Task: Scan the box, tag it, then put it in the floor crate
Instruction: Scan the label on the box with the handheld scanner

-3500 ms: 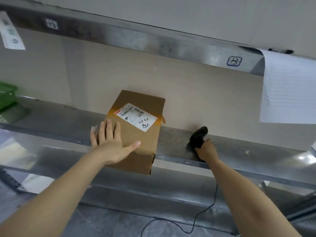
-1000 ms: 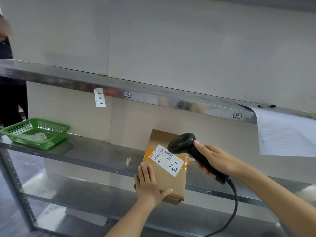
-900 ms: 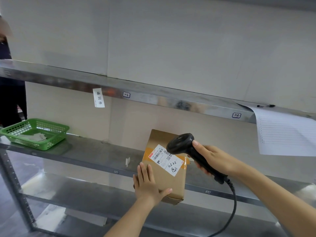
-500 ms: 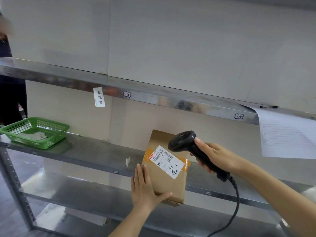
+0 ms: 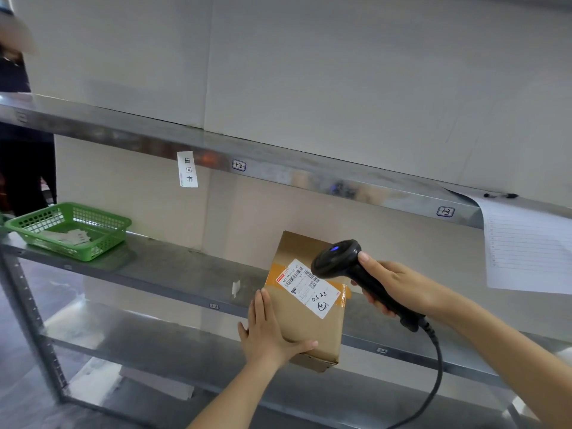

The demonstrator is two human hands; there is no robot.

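scan step: right hand (image 5: 399, 287) grips scanner (image 5: 346, 267) at box (image 5: 306, 308) label's 2 o'clock, left hand (image 5: 266, 332) fingers flat, steadying box; tagging probably comes next

wall (image 5: 340, 72): pale panels | shelving (image 5: 173, 264): steel, tiered | floor (image 5: 18, 407): grey

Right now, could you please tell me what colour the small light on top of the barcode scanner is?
Blue: a small lit dot on the barcode scanner head, seen in the head view.
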